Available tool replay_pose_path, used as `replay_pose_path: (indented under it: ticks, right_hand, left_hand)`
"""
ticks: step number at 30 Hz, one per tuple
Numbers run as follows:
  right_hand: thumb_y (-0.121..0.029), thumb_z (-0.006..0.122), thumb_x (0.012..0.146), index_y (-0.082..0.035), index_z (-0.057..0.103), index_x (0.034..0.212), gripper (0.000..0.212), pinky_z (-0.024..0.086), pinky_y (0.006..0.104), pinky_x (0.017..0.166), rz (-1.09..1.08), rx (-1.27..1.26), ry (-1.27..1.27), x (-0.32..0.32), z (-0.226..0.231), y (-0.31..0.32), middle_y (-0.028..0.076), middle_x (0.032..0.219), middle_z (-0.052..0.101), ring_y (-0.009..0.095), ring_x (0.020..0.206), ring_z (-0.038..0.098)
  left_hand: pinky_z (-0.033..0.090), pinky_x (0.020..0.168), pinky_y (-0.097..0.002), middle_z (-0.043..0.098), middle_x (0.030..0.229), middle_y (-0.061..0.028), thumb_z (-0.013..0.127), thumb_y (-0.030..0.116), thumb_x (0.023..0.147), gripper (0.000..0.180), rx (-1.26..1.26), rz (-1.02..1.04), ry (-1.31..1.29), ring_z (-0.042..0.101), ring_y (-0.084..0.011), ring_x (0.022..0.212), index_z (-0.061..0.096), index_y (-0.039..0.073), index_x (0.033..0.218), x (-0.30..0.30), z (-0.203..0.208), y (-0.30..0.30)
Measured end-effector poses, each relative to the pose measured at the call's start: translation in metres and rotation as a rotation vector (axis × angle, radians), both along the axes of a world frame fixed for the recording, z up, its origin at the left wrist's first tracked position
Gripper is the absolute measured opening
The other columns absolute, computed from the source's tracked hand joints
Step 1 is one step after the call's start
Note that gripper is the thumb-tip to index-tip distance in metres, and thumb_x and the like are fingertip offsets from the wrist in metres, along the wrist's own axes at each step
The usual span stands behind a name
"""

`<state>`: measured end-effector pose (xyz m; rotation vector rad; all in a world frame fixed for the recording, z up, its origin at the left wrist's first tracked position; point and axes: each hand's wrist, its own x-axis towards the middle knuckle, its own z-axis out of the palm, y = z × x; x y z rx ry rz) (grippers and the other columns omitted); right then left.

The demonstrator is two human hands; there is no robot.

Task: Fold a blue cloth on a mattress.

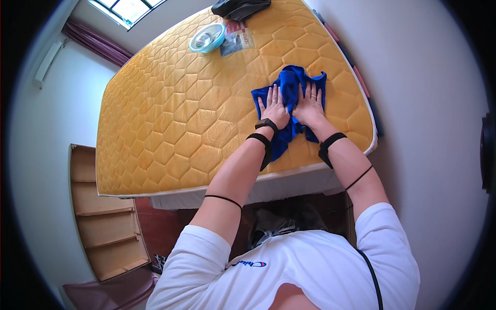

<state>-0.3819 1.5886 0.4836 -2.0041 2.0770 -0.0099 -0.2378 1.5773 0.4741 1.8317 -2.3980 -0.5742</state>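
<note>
A yellow quilted mattress point(170, 119) spans the middle of the frame. On it, right of upper centre, lies a rumpled blue cloth point(289, 80). A pale-blue basin point(220, 43) sits at upper centre; hard pressing might rock the mattress and tip it. The left hand point(275, 109) and right hand point(309, 107) lie flat, fingers extended, on the cloth; uneven pressure could bunch its folds.

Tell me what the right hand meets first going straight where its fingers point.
The right hand likely meets folds of the blue cloth first; beyond, the yellow mattress looks free, though depth is unclear.
</note>
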Motion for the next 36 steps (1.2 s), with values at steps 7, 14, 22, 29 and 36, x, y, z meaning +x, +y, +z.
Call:
replay_pose_path:
  ticks: [7,14,22,29,36]
  right_hand:
    - [-0.051,0.041,0.100,-0.003,0.010,0.165,0.086,-0.003,0.0548,0.127,-0.038,-0.013,-0.028,0.002,-0.001,-0.050,0.026,0.171,0.002,0.040,0.159,-0.004]
    - [-0.056,0.043,0.099,-0.006,0.009,0.165,0.090,-0.005,0.0544,0.127,-0.058,0.028,-0.065,0.004,0.001,-0.093,0.025,0.171,0.000,0.040,0.159,-0.006]
    - [-0.054,0.041,0.098,-0.009,0.007,0.166,0.089,-0.010,0.0585,0.124,-0.100,0.058,-0.083,0.013,0.004,-0.150,0.026,0.171,-0.003,0.042,0.158,-0.010]
    - [-0.057,0.038,0.097,-0.009,0.007,0.166,0.089,-0.008,0.0597,0.124,-0.070,0.002,-0.008,0.009,-0.006,-0.170,0.029,0.170,-0.001,0.045,0.158,-0.007]
    - [-0.059,0.037,0.097,-0.009,0.010,0.166,0.089,-0.004,0.0585,0.126,-0.048,0.005,0.016,0.012,0.007,-0.153,0.027,0.171,0.002,0.043,0.159,-0.002]
  left_hand:
    - [-0.007,0.123,-0.0635,-0.001,0.175,-0.0084,0.038,0.048,0.104,0.081,0.012,0.060,-0.058,-0.003,-0.0254,0.161,0.006,0.006,0.166,0.002,0.000,-0.053]
    - [-0.005,0.122,-0.0664,0.001,0.175,-0.0078,0.042,0.042,0.103,0.079,-0.009,0.057,-0.094,-0.004,-0.0274,0.161,0.007,0.008,0.166,0.009,-0.009,-0.102]
    - [-0.003,0.121,-0.0695,-0.002,0.175,-0.0064,0.034,0.049,0.106,0.077,-0.053,0.058,-0.201,-0.005,-0.0259,0.161,0.006,0.010,0.166,0.011,-0.020,-0.159]
    - [-0.003,0.123,-0.0671,0.001,0.175,-0.0052,0.030,0.050,0.106,0.075,-0.107,0.061,-0.185,-0.002,-0.0248,0.161,0.008,0.010,0.166,0.006,-0.026,-0.176]
    - [0.001,0.124,-0.0650,0.008,0.174,-0.0064,0.031,0.048,0.106,0.074,-0.126,0.102,-0.200,0.004,-0.0251,0.161,0.012,0.010,0.166,0.002,-0.016,-0.154]
